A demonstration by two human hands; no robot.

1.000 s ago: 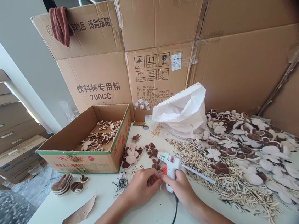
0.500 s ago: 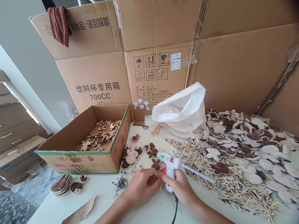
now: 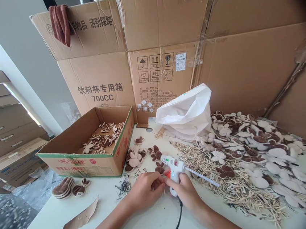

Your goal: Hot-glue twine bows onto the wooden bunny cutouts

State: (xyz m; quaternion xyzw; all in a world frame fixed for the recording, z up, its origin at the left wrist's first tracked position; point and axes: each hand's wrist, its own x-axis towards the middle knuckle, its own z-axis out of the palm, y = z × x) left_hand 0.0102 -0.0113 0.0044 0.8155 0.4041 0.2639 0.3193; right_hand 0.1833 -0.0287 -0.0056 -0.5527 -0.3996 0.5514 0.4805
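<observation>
My right hand (image 3: 187, 191) is wrapped round the handle of a white glue gun (image 3: 175, 169), which has an orange trigger and a glue stick (image 3: 201, 176) poking out of its back. Its nozzle points to the upper left. Close beside it, my left hand (image 3: 147, 189) is closed with its fingertips pinched together against the right hand's fingers; what they hold is hidden. Just beyond the hands lie brown and cream plush flower-shaped pieces (image 3: 134, 158). A heap of short cream cords (image 3: 248, 184) spreads to the right of the glue gun.
At the left stands an open cardboard box (image 3: 84, 165) with cord-tied pieces inside. A white bag (image 3: 188, 114) and a large pile of plush pieces (image 3: 254, 144) fill the back right. Brown pieces (image 3: 63, 187) and a torn cardboard scrap (image 3: 81, 216) lie front left. Cardboard panels (image 3: 160, 26) wall the back.
Both hands and the glue gun stay almost in place. Only the camera's view has shifted very slightly.
</observation>
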